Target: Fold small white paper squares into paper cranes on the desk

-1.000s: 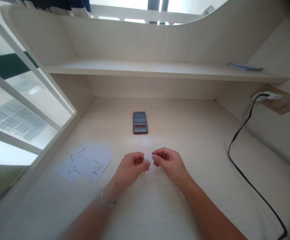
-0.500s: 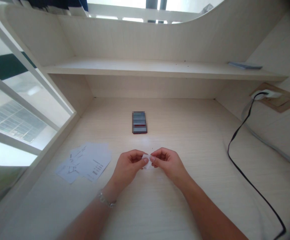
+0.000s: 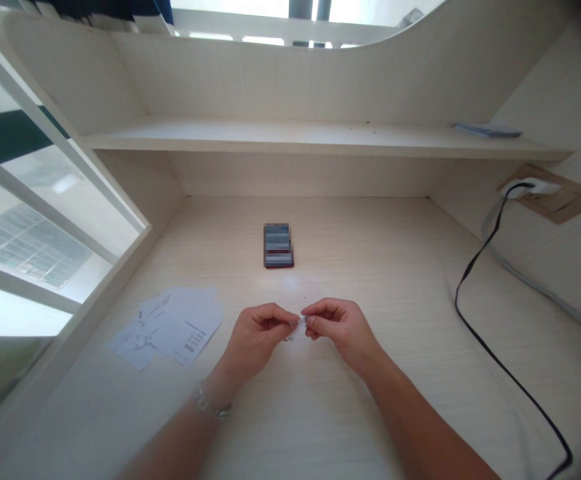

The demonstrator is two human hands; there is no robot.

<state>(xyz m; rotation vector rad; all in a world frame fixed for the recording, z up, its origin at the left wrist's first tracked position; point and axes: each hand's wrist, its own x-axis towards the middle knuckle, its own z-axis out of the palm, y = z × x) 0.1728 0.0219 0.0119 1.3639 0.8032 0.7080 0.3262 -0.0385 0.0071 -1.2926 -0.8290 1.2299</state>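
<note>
White paper scrap is sitting between the fingertips of both hands, just above the middle of the desk and a little below the frame's centre. The left hand is curled, its thumb and fingers pinching one side of the scrap. The right hand is curled the same way and pinching the other side, so the two hands are almost touching across it. Most of the scrap is hidden by the fingers, and only a small white edge is poking out. A thin silver bracelet is circling the left wrist.

Just left of the hands, loose printed sheets of paper are lying overlapped on the pale wooden desk. Straight ahead, a dark rectangular object is lying flat, too blurred to identify. Along the right side, a black cable is running across the desk and up to a white plug in a wall socket. A pale shelf is spanning the desk's far end, with a flat blue item lying at its right end. A window is filling the left edge of the frame.
</note>
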